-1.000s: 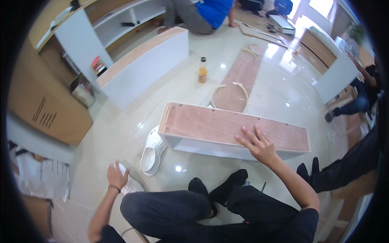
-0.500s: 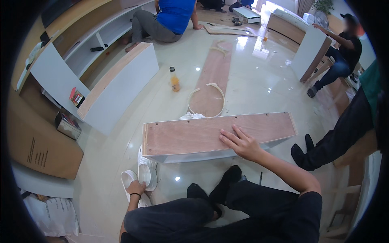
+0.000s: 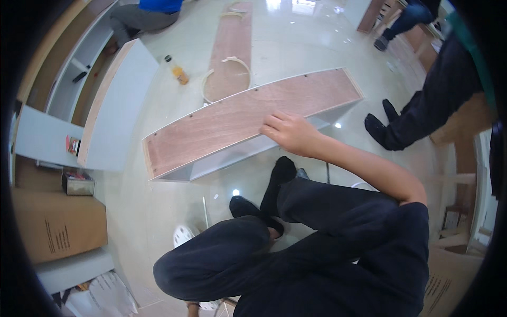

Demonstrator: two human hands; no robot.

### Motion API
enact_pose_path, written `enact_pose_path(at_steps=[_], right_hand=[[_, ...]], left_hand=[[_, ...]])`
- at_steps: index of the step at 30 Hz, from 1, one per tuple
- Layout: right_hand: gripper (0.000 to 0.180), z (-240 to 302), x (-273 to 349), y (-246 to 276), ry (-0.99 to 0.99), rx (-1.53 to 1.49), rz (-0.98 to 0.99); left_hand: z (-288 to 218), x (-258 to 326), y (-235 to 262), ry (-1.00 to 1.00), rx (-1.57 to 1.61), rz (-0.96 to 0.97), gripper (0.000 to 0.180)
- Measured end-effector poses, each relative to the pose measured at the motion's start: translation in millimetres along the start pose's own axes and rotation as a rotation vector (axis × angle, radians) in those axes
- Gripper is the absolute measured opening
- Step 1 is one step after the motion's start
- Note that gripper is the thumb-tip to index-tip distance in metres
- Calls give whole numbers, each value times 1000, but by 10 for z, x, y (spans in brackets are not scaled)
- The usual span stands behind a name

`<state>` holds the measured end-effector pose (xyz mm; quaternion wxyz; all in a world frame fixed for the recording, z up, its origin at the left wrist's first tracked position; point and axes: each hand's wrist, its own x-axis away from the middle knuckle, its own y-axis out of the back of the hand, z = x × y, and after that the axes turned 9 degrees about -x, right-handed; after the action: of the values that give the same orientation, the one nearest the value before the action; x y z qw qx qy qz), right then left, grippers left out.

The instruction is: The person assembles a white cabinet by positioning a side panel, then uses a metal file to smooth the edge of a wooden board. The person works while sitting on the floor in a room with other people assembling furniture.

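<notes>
In front of me on the floor lies a long box-like cabinet piece (image 3: 222,119), its bare plywood face up and its white sides below. My right hand (image 3: 288,132) rests on its near edge, fingers bent and close together over the plywood; its thumb is hidden. Of my left hand (image 3: 193,308) only a small part shows at the lower edge, beyond my left knee, and its fingers are out of sight. Near it is a white clog (image 3: 209,305), mostly hidden by my leg. Another white clog (image 3: 183,235) lies beside that knee.
A juice bottle (image 3: 177,70), a plywood strip (image 3: 231,42) and a curled edging band (image 3: 248,79) lie beyond the box. White cabinet parts (image 3: 119,111) and a cardboard box (image 3: 63,224) stand left. A co-worker's legs (image 3: 428,100) are close on the right.
My left hand has moved back from the white clogs toward the lower edge, and the clogs have shifted. My right hand's spread fingers have drawn together at the box edge. The box has turned.
</notes>
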<state>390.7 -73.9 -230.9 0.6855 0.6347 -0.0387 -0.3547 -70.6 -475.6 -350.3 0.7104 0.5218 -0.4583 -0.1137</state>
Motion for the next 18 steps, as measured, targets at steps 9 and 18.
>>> enact_pose_path(at_steps=[9, 18], right_hand=[[32, -239, 276, 586, -265, -73, -388], [28, 244, 3007, -331, -1449, -124, -601]], left_hand=[[121, 923, -773, 55, -100, 209, 29], [-75, 299, -63, -59, -296, 160, 24]])
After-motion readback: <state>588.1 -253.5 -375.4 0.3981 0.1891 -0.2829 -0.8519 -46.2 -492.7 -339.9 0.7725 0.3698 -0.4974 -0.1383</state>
